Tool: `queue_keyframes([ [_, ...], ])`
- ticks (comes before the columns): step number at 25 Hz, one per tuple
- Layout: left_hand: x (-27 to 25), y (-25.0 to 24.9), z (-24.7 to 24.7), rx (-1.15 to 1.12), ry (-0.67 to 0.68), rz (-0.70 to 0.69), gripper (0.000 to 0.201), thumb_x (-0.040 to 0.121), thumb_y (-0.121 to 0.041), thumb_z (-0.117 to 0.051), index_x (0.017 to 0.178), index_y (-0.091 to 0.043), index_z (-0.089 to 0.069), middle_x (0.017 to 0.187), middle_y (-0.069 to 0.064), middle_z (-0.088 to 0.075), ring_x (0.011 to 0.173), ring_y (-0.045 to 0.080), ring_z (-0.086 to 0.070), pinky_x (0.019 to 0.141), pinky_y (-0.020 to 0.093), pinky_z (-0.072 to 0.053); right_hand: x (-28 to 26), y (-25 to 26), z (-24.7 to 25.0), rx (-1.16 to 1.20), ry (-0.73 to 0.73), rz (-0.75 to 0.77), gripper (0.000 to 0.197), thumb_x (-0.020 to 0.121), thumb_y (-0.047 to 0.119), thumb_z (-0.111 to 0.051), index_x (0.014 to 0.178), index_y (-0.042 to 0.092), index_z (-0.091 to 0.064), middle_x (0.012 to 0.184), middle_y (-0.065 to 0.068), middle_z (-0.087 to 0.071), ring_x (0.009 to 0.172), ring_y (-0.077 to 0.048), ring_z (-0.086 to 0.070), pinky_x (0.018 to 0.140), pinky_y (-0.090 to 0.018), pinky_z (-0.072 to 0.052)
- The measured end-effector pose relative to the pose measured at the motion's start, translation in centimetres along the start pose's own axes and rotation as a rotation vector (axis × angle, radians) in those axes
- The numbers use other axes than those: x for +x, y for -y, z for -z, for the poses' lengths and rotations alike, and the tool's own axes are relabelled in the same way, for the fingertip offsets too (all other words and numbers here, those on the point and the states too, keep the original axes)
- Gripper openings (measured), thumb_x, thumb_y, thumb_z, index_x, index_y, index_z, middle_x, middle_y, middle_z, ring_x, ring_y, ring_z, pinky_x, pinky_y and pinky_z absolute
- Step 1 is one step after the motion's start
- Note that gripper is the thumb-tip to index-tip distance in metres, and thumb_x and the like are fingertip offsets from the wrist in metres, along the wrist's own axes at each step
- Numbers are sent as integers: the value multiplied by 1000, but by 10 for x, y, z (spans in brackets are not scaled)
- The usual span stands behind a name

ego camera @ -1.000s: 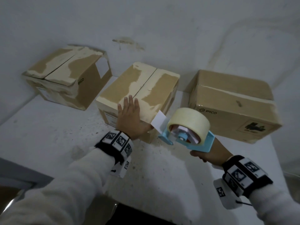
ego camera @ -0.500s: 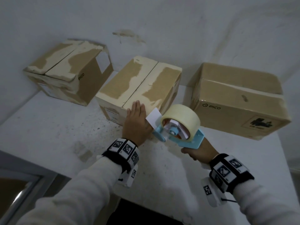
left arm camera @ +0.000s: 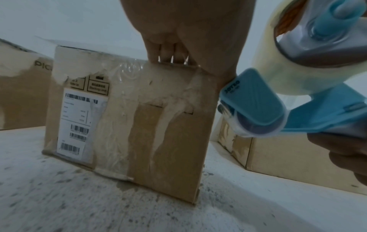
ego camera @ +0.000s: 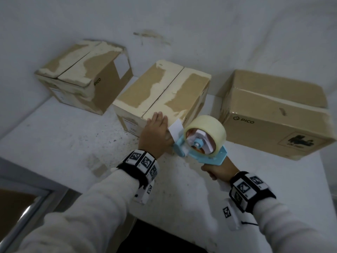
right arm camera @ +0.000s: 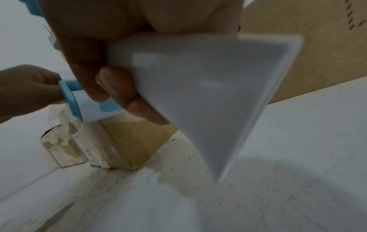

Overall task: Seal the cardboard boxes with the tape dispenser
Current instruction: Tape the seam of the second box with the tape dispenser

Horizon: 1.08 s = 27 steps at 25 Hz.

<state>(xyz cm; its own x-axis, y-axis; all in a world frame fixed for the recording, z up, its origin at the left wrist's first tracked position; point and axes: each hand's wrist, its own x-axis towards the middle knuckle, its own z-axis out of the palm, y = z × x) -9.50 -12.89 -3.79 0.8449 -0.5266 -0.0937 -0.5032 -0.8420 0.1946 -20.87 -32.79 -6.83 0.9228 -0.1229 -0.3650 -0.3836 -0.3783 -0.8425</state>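
Note:
Three taped cardboard boxes stand along the wall: a left box (ego camera: 82, 77), a middle box (ego camera: 164, 92) and a larger right box (ego camera: 273, 110). My left hand (ego camera: 156, 128) lies flat with straight fingers on the near top edge of the middle box; in the left wrist view its fingers (left arm camera: 168, 55) reach over that edge above the labelled front face (left arm camera: 139, 117). My right hand (ego camera: 217, 170) grips the handle of the blue tape dispenser (ego camera: 200, 143), which carries a cream tape roll (ego camera: 207, 128). The dispenser's front end sits by the box's near right corner, close to my left thumb.
The boxes stand on a white, speckled table (ego camera: 73, 143) against a white wall. The table's near edge runs across the bottom, with a metal frame (ego camera: 27, 212) and a dark gap below it at the left. A narrow gap separates the middle and right boxes.
My left hand has slid back from the middle box's top to its near edge. The dispenser has come closer to that hand and the box's corner.

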Motion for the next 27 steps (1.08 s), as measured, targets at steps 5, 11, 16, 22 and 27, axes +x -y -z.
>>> queue_keyframes([
  [5, 0, -6, 0, -36, -139, 87, 78, 80, -45, -37, 140, 3, -34, 149, 23, -32, 141, 34, -26, 115, 44, -20, -10, -5, 8, 151, -77, -40, 40, 76, -11, -61, 47, 8, -42, 40, -7, -44, 37, -22, -39, 40, -24, -36],
  [11, -10, 33, 4, 44, -186, 58, 70, 74, -31, -56, 135, 2, -41, 142, 24, -41, 134, 35, -37, 109, 47, -32, -14, 17, 26, 142, -186, 64, 36, 74, -8, -65, 48, 6, -45, 41, -8, -47, 35, -18, -41, 44, -27, -37],
  [16, -21, 67, 16, 107, -128, -63, 80, 76, -44, -65, 139, -2, -40, 147, 18, -39, 136, 33, -38, 111, 52, -28, -8, 48, 17, 131, -191, 135, 35, 73, -10, -65, 49, 6, -44, 35, -1, -47, 33, -17, -41, 46, -29, -37],
  [22, -24, 145, 39, 248, -58, -248, 81, 55, -50, -80, 121, -9, -55, 117, 14, -63, 102, 33, -64, 85, 47, -51, 1, 89, 17, 61, -264, 188, 35, 74, -4, -66, 48, 5, -45, 37, -1, -48, 35, -15, -43, 48, -32, -41],
  [27, -5, 147, 78, 393, 114, -364, 93, 51, -83, -42, 124, -26, -43, 109, 0, -51, 97, 23, -54, 81, 38, -46, 4, 120, 18, 92, -317, 202, 29, 75, -3, -65, 53, 4, -48, 43, -8, -49, 36, -14, -43, 45, -23, -40],
])
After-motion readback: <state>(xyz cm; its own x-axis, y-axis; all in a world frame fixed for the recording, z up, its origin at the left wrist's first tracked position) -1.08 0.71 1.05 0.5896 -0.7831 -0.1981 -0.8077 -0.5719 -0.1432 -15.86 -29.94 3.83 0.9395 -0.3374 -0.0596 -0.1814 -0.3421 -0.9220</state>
